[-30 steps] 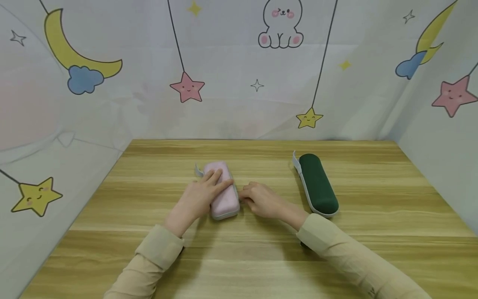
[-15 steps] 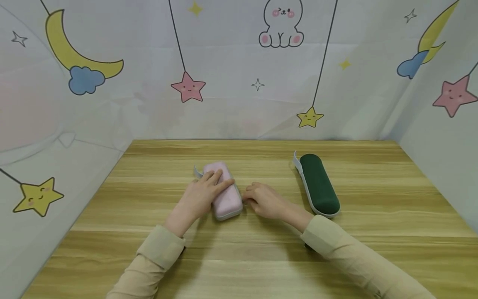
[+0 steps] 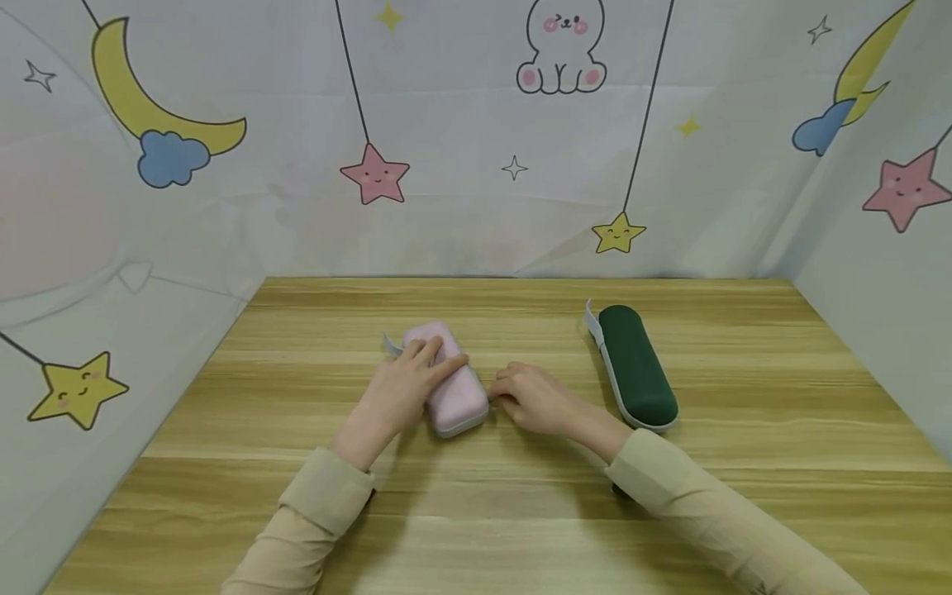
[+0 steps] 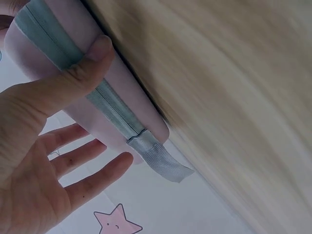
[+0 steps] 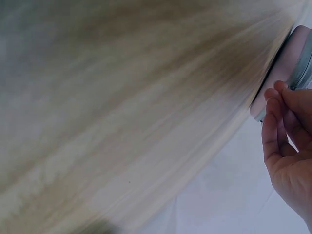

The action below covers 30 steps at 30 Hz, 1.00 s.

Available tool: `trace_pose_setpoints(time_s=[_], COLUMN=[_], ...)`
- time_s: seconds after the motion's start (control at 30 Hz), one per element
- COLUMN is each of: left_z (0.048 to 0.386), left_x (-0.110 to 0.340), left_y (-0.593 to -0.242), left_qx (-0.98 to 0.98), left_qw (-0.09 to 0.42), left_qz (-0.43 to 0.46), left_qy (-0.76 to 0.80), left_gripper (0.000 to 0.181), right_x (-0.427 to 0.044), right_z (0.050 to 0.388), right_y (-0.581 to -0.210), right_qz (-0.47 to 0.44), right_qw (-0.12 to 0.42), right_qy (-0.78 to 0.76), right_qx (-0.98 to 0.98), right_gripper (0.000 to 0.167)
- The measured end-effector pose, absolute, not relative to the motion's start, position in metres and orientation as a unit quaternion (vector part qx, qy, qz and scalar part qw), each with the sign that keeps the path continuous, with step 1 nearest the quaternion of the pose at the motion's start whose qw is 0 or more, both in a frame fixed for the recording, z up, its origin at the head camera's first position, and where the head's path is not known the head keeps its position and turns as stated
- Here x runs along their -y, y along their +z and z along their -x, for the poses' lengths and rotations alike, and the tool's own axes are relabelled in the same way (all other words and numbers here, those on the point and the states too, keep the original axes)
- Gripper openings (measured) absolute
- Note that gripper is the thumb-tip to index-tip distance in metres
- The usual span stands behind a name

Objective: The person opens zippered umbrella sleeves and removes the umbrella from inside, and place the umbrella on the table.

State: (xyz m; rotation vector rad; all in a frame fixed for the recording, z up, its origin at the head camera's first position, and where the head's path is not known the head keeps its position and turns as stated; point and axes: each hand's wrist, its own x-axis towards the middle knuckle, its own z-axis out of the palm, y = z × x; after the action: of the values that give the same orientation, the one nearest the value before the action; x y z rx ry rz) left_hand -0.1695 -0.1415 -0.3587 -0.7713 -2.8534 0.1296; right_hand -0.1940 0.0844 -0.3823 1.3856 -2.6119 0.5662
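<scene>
A pink hard-shell zip case (image 3: 459,402) with a grey-green zipper band (image 4: 117,111) lies on the table in the head view. My left hand (image 3: 390,392) holds it, fingers across the top and thumb on the near left side, over the band. A grey fabric tab (image 4: 165,162) sticks out at the case's far left corner. On the case's right side, my right hand (image 3: 534,400) pinches with thumb and fingertips at the zipper band; the small zipper pull is mostly hidden by the fingertips. The case appears zipped along the visible left side.
A dark green zip case (image 3: 638,368) with a light grey edge and tab lies on the wooden table (image 3: 506,529), right of my right hand. White cloth (image 3: 461,223) printed with stars and moons stands behind and at both sides of the table.
The near end of the pink case has swung a little to the right, turning under my left hand. My right hand has shifted slightly right with it. The green case stays put.
</scene>
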Motion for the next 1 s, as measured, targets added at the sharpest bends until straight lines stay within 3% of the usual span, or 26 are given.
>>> trace_pose_setpoints(time_s=[1.0], left_z=[0.1700], left_x=[0.1378], left_y=[-0.3565], left_qx=[0.969], left_qw=[0.062], left_qz=[0.239], left_qy=[0.019], left_gripper=[0.076], right_x=[-0.0893], right_z=[0.1895], right_y=[-0.3820], right_qz=[-0.453], right_qw=[0.068], right_qy=[0.196], right_qx=[0.867], right_gripper=[0.010])
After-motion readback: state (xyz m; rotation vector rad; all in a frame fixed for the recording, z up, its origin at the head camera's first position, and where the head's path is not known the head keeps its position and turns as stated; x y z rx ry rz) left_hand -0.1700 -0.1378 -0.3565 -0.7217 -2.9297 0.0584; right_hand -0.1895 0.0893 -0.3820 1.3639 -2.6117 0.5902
